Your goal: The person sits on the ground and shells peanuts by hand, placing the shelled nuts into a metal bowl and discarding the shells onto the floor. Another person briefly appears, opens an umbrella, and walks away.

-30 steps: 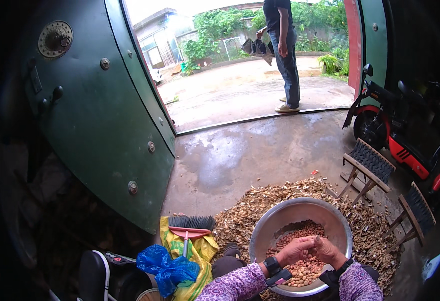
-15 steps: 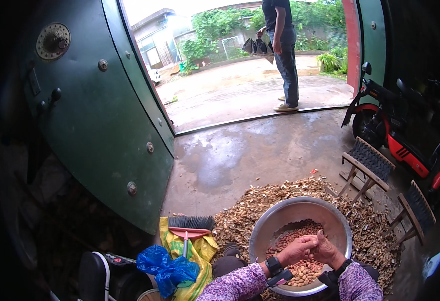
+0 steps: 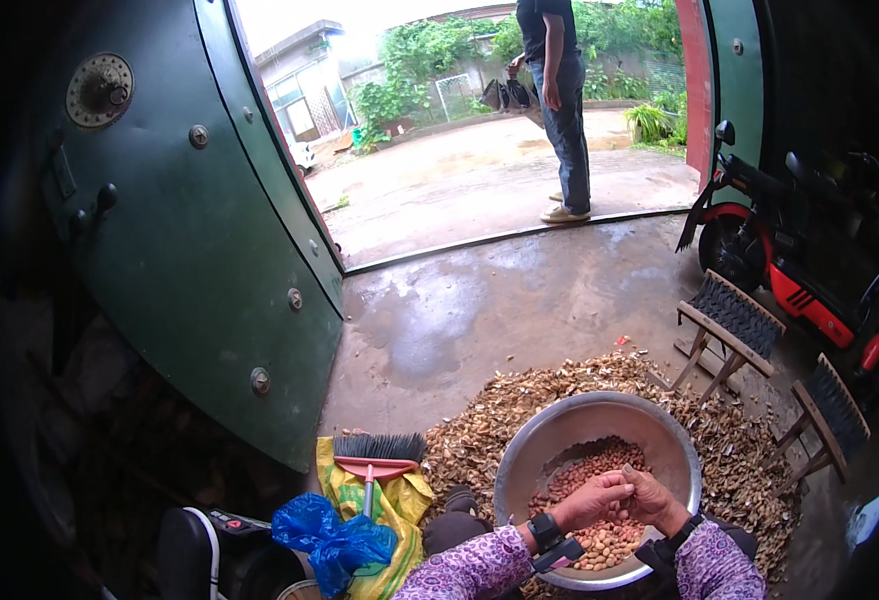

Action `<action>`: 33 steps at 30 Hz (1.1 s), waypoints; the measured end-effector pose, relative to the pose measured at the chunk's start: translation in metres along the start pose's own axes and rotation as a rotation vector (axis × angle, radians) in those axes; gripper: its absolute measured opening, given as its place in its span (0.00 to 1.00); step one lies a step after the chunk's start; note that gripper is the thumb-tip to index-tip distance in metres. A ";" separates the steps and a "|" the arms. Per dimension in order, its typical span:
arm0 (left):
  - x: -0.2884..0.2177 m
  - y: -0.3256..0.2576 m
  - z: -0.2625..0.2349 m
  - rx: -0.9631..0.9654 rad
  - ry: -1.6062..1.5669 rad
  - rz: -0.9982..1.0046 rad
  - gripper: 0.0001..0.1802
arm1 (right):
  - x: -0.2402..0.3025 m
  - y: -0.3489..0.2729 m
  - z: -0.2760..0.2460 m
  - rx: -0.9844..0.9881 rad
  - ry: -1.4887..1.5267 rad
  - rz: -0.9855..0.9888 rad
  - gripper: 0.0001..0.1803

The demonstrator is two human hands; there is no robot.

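A wide metal basin (image 3: pixel 664 440) stands in front of me, with reddish shelled peanuts (image 3: pixel 584 470) toward its far side and paler peanuts in the shell (image 3: pixel 599 548) nearer me. Over its middle, my left hand (image 3: pixel 591 502) and my right hand (image 3: pixel 658 502) meet at the fingertips. Both are closed in a pinch. Whatever lies between the fingers is too small and covered to make out. Dark bands circle both wrists, below purple patterned sleeves. Around the basin spreads a heap of broken peanut shells (image 3: pixel 489 405).
Left of the heap lie a broom (image 3: pixel 379 467), a yellow sack (image 3: pixel 409 495) and a blue plastic bag (image 3: pixel 334 545). Two folding stools (image 3: pixel 729 320) and a red-black scooter (image 3: pixel 799 300) stand right. A green door (image 3: pixel 199 250) is swung inward; a person (image 3: pixel 564 110) stands at the doorway holding dark items.
The view has shifted very slightly. My hands stay pinched together over the basin, with barely any change in the fingers.
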State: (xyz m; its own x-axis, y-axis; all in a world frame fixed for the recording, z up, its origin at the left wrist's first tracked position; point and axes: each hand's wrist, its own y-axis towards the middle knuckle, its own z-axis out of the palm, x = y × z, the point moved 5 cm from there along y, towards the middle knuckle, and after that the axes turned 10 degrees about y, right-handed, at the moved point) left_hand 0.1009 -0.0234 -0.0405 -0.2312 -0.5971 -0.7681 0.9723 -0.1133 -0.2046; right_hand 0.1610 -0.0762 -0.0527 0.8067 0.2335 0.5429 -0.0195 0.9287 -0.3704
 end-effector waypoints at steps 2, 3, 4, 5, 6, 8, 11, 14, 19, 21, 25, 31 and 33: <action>0.000 0.000 0.000 -0.013 0.000 -0.003 0.09 | 0.000 0.000 -0.001 -0.020 -0.018 -0.010 0.36; -0.003 -0.001 0.002 -0.015 -0.009 -0.003 0.09 | 0.001 -0.002 0.003 0.054 0.060 -0.004 0.36; -0.005 -0.001 0.003 -0.016 -0.016 -0.002 0.09 | 0.002 -0.003 0.008 0.128 0.137 0.002 0.36; -0.006 0.000 0.003 -0.014 -0.015 -0.002 0.09 | 0.002 -0.004 0.010 0.128 0.136 -0.001 0.36; -0.006 0.000 0.001 -0.043 -0.008 -0.001 0.09 | 0.003 -0.004 0.013 0.120 0.108 -0.035 0.38; -0.005 0.000 0.000 -0.073 0.001 0.001 0.09 | 0.005 -0.004 0.020 0.114 0.079 -0.069 0.40; -0.002 0.001 -0.001 -0.104 -0.016 -0.015 0.08 | 0.008 -0.005 0.027 0.119 -0.051 -0.140 0.45; -0.003 -0.001 -0.003 -0.111 0.021 -0.013 0.08 | 0.004 -0.001 0.019 0.011 -0.125 -0.206 0.50; -0.001 -0.002 -0.006 -0.150 -0.009 -0.009 0.08 | 0.002 0.003 0.013 -0.033 -0.128 -0.229 0.53; 0.002 0.000 -0.010 -0.137 -0.008 0.003 0.09 | 0.001 0.004 0.011 -0.031 -0.127 -0.228 0.53; 0.004 0.000 -0.011 -0.126 -0.015 0.012 0.09 | 0.001 0.003 0.012 -0.035 -0.121 -0.234 0.55; 0.007 0.002 -0.013 -0.119 -0.059 0.004 0.09 | 0.001 0.002 0.017 -0.056 -0.043 -0.257 0.58; 0.009 0.003 -0.015 -0.113 -0.061 0.002 0.09 | 0.002 0.001 0.018 -0.046 -0.025 -0.246 0.57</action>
State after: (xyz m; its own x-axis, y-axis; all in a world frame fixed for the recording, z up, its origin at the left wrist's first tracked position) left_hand 0.1016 -0.0173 -0.0571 -0.2229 -0.6447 -0.7312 0.9619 -0.0239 -0.2722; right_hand 0.1521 -0.0694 -0.0389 0.7690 0.0093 0.6391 0.2034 0.9444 -0.2584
